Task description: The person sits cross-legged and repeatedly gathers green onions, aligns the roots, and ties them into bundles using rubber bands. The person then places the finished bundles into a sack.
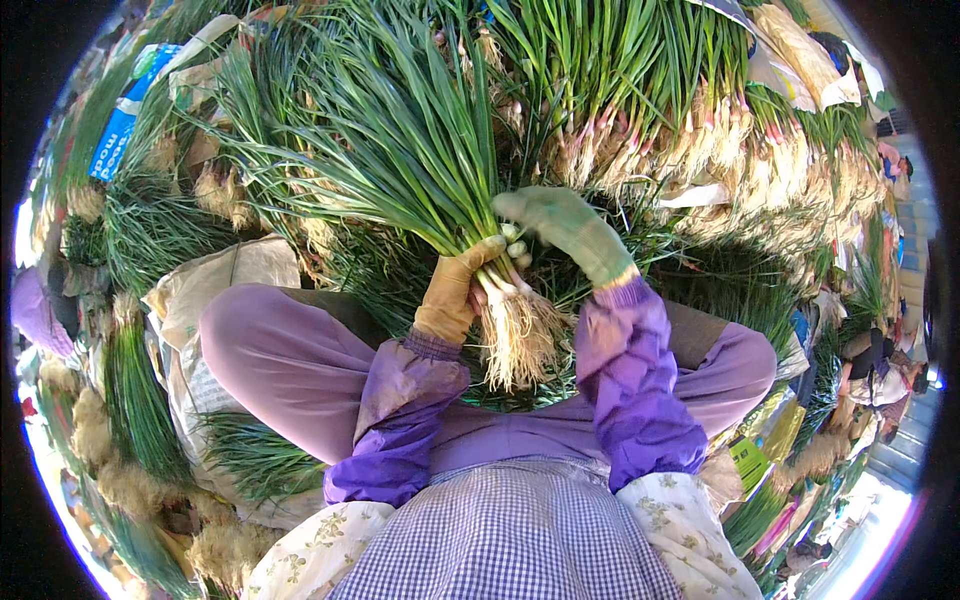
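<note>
A thick bunch of green garlic [457, 172] lies across my left hand [457, 289], which wears a tan glove. My left thumb crosses the stalks just above the pale stem bases, and the fingertips show on the far side. Long leaves fan out to the upper left. The tangled, straw-coloured roots [517, 345] hang towards my lap. My right hand [566, 221], in a green knitted glove, is bent over beside the stalks on the right. Its fingers are blurred at the edge of the leaves, so whether they grip anything is unclear.
Rows of rooted garlic plants [652, 97] lie beyond my hands, and loose leaves cover the ground around my crossed legs. At left are a woven sack [225, 277], more bunches [139, 390] and a blue printed bag [124, 120]. Another person [874, 367] is at the far right.
</note>
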Available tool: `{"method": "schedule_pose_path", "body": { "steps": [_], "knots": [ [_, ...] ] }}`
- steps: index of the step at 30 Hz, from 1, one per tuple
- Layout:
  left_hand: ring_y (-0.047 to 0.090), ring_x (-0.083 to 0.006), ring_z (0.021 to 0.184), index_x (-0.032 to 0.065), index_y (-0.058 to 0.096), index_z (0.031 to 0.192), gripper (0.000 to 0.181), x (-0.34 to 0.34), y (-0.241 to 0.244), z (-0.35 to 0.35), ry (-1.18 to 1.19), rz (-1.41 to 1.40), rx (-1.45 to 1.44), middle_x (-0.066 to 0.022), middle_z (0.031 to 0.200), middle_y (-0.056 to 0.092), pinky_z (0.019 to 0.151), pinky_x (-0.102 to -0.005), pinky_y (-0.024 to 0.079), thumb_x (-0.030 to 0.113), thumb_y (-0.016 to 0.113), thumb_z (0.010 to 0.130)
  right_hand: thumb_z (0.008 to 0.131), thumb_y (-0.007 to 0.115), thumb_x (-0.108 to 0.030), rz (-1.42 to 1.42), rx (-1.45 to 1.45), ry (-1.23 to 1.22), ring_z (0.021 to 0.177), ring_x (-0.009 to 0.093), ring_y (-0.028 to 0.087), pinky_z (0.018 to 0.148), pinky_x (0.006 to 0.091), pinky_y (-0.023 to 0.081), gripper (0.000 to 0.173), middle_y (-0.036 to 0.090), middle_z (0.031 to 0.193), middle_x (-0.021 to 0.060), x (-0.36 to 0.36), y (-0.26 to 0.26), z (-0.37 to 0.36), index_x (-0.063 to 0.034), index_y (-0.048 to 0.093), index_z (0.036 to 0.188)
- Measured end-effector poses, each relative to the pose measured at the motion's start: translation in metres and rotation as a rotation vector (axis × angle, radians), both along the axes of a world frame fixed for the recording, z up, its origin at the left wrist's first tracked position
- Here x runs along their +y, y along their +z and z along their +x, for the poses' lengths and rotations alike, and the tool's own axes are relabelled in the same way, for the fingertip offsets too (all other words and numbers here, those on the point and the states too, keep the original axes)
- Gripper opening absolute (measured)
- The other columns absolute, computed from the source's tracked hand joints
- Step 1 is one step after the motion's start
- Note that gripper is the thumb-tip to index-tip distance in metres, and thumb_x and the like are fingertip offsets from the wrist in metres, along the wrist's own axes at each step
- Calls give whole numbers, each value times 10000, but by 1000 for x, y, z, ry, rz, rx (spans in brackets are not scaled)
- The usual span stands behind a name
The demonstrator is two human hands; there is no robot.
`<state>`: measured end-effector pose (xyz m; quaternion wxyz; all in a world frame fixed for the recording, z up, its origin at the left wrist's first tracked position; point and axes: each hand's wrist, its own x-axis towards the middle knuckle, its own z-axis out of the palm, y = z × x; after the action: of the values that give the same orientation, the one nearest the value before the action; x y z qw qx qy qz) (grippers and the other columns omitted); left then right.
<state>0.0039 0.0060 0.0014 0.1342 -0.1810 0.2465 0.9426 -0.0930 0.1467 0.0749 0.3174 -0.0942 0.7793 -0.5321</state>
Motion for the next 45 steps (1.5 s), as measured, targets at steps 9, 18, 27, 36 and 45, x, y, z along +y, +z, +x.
{"method": "schedule_pose_path", "body": {
  "steps": [9,18,27,36,45],
  "knots": [
    [664,-225,666,21,617,1057,223,7,5,3,161,-57,-137,-106,865,671,546,-383,593,118,626,856,888,659,-184,-386,-311,-502,454,22,440,376,173,352,168,513,637,-42,-34,-34,28,-46,626,979],
    [642,-183,719,10,629,1087,246,15,2,5,245,8,-163,-75,853,665,650,-295,559,134,613,875,925,582,-261,-574,-349,-680,432,27,409,345,175,309,180,541,650,-12,-36,-24,32,-87,593,969],
    [643,-207,643,22,587,1101,260,14,-9,1,135,-146,-196,-109,801,654,553,-343,562,140,587,869,967,548,-213,-244,470,-515,590,60,470,538,226,375,215,581,698,-43,-49,-32,1,-75,640,830],
    [601,-142,739,0,301,1445,670,0,30,11,-137,393,44,-205,1214,561,633,-265,559,177,614,879,910,547,-158,591,796,-158,725,274,659,652,361,524,169,684,849,132,3,-105,-38,-36,658,873],
    [586,-114,628,37,460,1266,370,-31,14,16,165,864,632,-148,1067,607,539,-255,526,160,554,931,945,509,-428,1100,274,483,840,297,675,786,405,540,413,684,946,146,54,-91,-50,-57,675,1017]
  ]
}}
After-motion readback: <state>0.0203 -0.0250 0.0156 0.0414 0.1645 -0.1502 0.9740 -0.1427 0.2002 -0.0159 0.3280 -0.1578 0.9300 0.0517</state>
